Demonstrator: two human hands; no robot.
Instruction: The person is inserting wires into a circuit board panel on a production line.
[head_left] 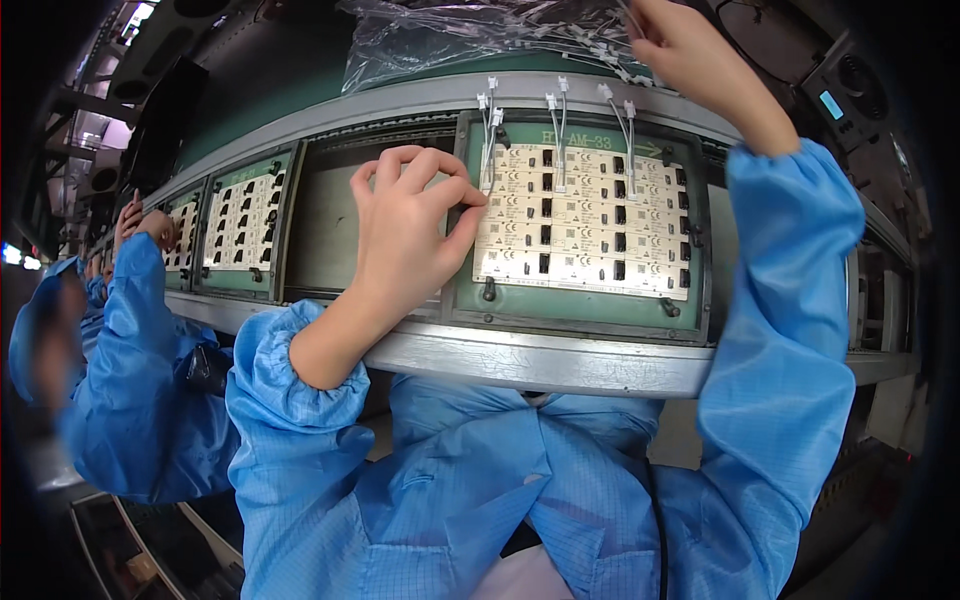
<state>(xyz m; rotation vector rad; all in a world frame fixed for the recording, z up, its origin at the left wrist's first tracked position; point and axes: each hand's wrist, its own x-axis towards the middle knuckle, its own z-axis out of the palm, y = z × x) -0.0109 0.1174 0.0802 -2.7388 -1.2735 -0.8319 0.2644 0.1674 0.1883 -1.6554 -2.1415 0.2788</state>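
Okay, left hand (410, 225) pinches narrow at the left edge of the white board (583, 222), mid-frame; right hand's (695, 60) grip, upper right, can't tell.

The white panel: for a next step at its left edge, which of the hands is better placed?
Probably the left hand: its fingertips are at the left edge of the white panel. The right hand is beyond the far edge, near the plastic bag.
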